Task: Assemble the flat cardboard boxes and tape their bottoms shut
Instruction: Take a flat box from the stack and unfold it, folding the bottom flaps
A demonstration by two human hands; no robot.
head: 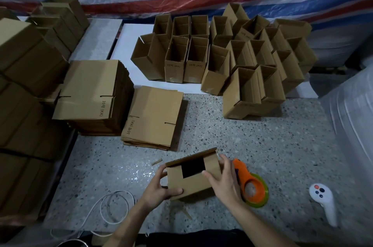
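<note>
While both hands hold it low over the speckled floor [262, 135], the cardboard box [189, 184] sits between them near the bottom centre, flaps half folded w/ a dark gap showing. L hand [159, 188] grips the box's left end, thumb on the near face, fingers curled round the side. R hand [224, 182] grips the right end, thumb on a flap. Orange tape dispenser [252, 186] lies just beside R hand, partly hidden by it. Flat boxes [153, 115] lie stacked beyond; assembled boxes [222, 55] stand further back.
</note>
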